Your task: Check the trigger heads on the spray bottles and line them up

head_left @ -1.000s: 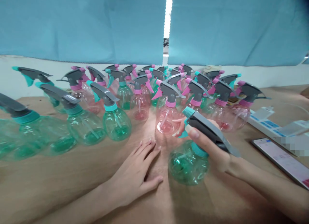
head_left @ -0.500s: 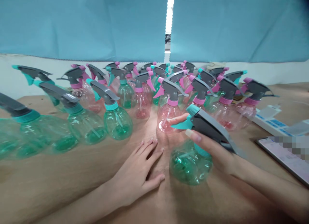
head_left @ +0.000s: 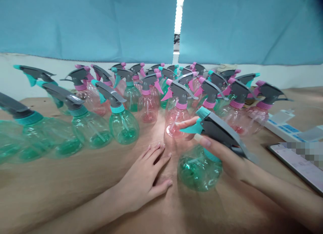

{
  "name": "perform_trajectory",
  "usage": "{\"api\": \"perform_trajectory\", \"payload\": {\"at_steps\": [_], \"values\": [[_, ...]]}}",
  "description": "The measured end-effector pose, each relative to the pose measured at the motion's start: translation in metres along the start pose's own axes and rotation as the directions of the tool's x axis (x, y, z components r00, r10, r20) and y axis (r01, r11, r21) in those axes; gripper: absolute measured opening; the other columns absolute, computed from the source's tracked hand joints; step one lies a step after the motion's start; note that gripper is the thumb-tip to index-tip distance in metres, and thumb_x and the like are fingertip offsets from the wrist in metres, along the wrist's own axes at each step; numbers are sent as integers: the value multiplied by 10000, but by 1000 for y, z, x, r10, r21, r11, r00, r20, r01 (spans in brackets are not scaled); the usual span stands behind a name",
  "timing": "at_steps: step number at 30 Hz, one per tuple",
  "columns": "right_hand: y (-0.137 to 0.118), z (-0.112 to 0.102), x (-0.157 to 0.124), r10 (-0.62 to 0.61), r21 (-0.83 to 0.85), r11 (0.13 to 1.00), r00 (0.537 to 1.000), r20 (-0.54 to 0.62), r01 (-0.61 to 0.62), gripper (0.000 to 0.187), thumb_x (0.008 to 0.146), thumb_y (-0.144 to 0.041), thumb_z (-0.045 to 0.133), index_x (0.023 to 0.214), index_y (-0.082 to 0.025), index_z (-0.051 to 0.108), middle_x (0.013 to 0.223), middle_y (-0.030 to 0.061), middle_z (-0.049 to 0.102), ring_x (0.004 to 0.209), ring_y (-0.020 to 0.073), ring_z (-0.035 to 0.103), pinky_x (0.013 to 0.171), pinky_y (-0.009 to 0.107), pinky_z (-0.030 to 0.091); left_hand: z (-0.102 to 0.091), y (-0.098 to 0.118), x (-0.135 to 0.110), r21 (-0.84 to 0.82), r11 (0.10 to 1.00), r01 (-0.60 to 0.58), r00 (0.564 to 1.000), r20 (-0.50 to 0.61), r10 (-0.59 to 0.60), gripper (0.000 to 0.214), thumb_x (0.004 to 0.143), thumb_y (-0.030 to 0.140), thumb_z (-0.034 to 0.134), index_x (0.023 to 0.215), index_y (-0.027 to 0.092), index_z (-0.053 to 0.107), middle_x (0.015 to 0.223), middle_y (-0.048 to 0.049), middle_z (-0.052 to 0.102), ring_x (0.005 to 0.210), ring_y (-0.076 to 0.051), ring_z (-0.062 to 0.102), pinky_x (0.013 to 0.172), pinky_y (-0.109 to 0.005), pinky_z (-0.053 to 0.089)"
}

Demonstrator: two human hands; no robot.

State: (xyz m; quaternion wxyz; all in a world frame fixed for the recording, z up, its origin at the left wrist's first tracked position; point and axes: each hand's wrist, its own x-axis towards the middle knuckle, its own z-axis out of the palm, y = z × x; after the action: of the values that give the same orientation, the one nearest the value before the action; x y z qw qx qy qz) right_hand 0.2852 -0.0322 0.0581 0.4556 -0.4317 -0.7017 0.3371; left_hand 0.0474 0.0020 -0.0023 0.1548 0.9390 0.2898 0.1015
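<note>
My right hand (head_left: 227,156) is closed around the neck of a green spray bottle (head_left: 199,170), just under its grey and teal trigger head. The thumb lies across the near side, and a finger shows behind the teal trigger. The bottle tilts, its nozzle pointing up and left. My left hand (head_left: 146,177) rests flat on the wooden table (head_left: 106,193), left of the bottle and apart from it, fingers spread and holding nothing. Just beyond the hands stand a pink spray bottle (head_left: 176,123) and a green spray bottle (head_left: 124,124).
Several more pink and green spray bottles fill the back and left, including a pink one (head_left: 147,108). At the right lie a phone (head_left: 295,163) and a white and blue power strip (head_left: 285,126). A blue curtain (head_left: 88,25) hangs behind the table.
The view has shifted very slightly. Both hands and the held bottle keep their places and grip; nothing else has visibly moved.
</note>
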Motion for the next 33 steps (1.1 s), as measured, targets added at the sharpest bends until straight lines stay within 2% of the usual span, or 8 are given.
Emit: {"api": "perform_trajectory", "payload": {"at_steps": [4, 7, 10, 14, 20, 28, 31, 33], "values": [[0, -1, 0, 1, 17, 1000, 1000, 30, -2, 321, 926, -476, 480, 1142, -298, 637, 787, 8, 641, 692, 174, 609, 801, 354, 504, -1, 1, 1, 61, 998, -7, 1000, 31, 5, 610, 929, 501, 505, 1428, 159, 425, 1514, -154, 327, 1412, -323, 237, 1117, -539, 221], [-1, 0, 1, -14, 34, 999, 999, 37, 12, 328, 927, -466, 488, 1171, -292, 619, 785, 8, 627, 636, 161, 573, 765, 346, 502, -2, 1, 0, 107, 994, -22, 998, 56, 16, 616, 946, 507, 477, 1439, 144, 406, 1519, -160, 312, 1419, -316, 217, 1120, -534, 219], [-1, -1, 1, -31, 59, 998, 999, 36, 29, 302, 934, -431, 491, 1178, -305, 617, 844, 8, 631, 690, 162, 590, 778, 336, 491, -1, 1, 0, 125, 992, -27, 998, 62, 19, 620, 954, 518, 459, 1445, 145, 395, 1523, -156, 307, 1422, -315, 208, 1123, -531, 216], [0, -1, 0, -28, 51, 998, 999, 26, 27, 278, 932, -413, 501, 1146, -306, 643, 775, 2, 620, 635, 159, 575, 757, 338, 496, 0, 0, 0, 131, 991, -23, 998, 59, 16, 618, 958, 526, 446, 1449, 155, 388, 1527, -148, 303, 1422, -310, 210, 1126, -523, 216], [5, -1, -2, -14, 67, 998, 1000, 10, 13, 257, 936, -410, 501, 1072, -295, 687, 837, 7, 628, 740, 159, 596, 873, 344, 471, -1, -1, 0, 133, 991, -22, 998, 60, 14, 620, 958, 534, 441, 1449, 159, 385, 1529, -150, 296, 1424, -305, 204, 1120, -534, 224], [5, -2, -2, -33, 60, 998, 999, -2, 33, 265, 936, -405, 505, 1132, -302, 651, 867, 5, 649, 733, 157, 607, 852, 346, 482, -1, 0, 0, 128, 992, -17, 998, 54, 10, 615, 956, 528, 446, 1448, 164, 386, 1531, -143, 295, 1423, -304, 211, 1120, -527, 232], [4, -3, -1, -23, 68, 997, 999, 29, 21, 274, 947, -397, 478, 1142, -301, 646, 796, 10, 641, 667, 161, 591, 774, 341, 511, -1, 1, 0, 125, 992, -16, 998, 54, 9, 605, 958, 509, 455, 1448, 161, 385, 1529, -143, 300, 1421, -305, 216, 1119, -531, 232], [4, -2, -1, -28, 64, 998, 998, 51, 25, 285, 956, -406, 452, 1111, -295, 665, 809, 20, 650, 710, 173, 611, 756, 337, 520, -1, 1, 0, 124, 992, -16, 998, 56, 9, 606, 956, 504, 461, 1448, 159, 385, 1530, -143, 296, 1421, -308, 215, 1119, -533, 232]]}}
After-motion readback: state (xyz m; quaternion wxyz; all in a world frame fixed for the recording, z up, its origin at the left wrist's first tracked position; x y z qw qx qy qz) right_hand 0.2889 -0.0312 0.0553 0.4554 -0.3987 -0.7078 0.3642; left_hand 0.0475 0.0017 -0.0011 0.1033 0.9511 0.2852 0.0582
